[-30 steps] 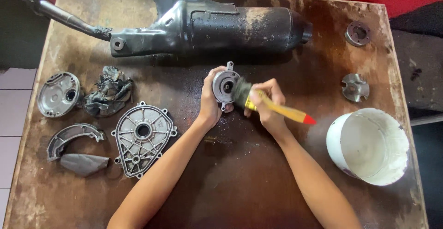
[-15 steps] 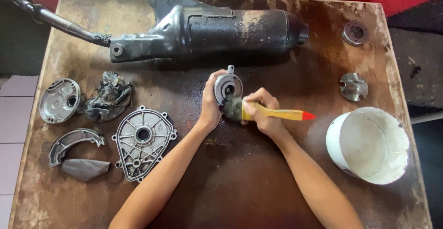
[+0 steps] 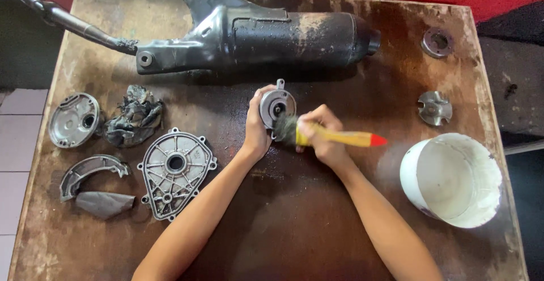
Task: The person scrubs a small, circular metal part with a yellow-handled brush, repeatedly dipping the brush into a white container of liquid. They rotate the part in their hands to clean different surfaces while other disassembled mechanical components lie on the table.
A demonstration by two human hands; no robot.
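Metal round engine part [image 3: 276, 106] gripped upright in left hand [image 3: 256, 131]; right hand [image 3: 321, 136] closed around yellow brush [image 3: 334, 138], bristles touching it, above brown table [image 3: 294, 224].

A yellow brush [image 3: 334, 138] (red-tipped handle) meets a grey metal cover [image 3: 276, 105]; the bucket [image 3: 451, 179] is white.

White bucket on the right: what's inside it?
The white bucket looks empty: only its pale, smudged inner wall and bottom show. The near wall hides a sliver of the floor. Neither hand is at it.
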